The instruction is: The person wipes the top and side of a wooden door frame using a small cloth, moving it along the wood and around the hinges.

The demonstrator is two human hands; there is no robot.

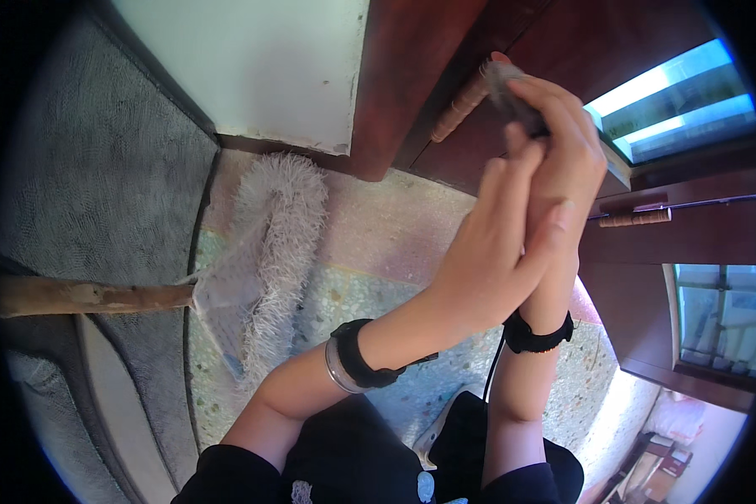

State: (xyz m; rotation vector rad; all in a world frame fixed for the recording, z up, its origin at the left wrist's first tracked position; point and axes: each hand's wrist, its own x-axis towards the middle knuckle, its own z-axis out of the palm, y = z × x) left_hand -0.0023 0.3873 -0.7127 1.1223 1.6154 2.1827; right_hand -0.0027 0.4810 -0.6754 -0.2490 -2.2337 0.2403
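Note:
My right hand (564, 142) is raised in front of a dark red wooden door (453, 160), its fingers closed on a blurred grey-brown item (510, 94), perhaps a cloth. This item is right beside a brown wrapped door handle (460, 110); whether they touch is unclear. My left hand (494, 233) lies against the palm side of my right hand, with its thumb across the right wrist and its fingertips just below the grey-brown item. What the left fingers hold, if anything, is hidden. Both wrists wear black straps, and the left also a bangle.
A shaggy pale textile (283, 252) lies on the speckled floor (378, 302) at the end of a wooden pole (101, 296). Grey upholstered furniture (113, 145) fills the left side. A white wall panel (277, 69) adjoins the door frame. At right is another wrapped handle (636, 218).

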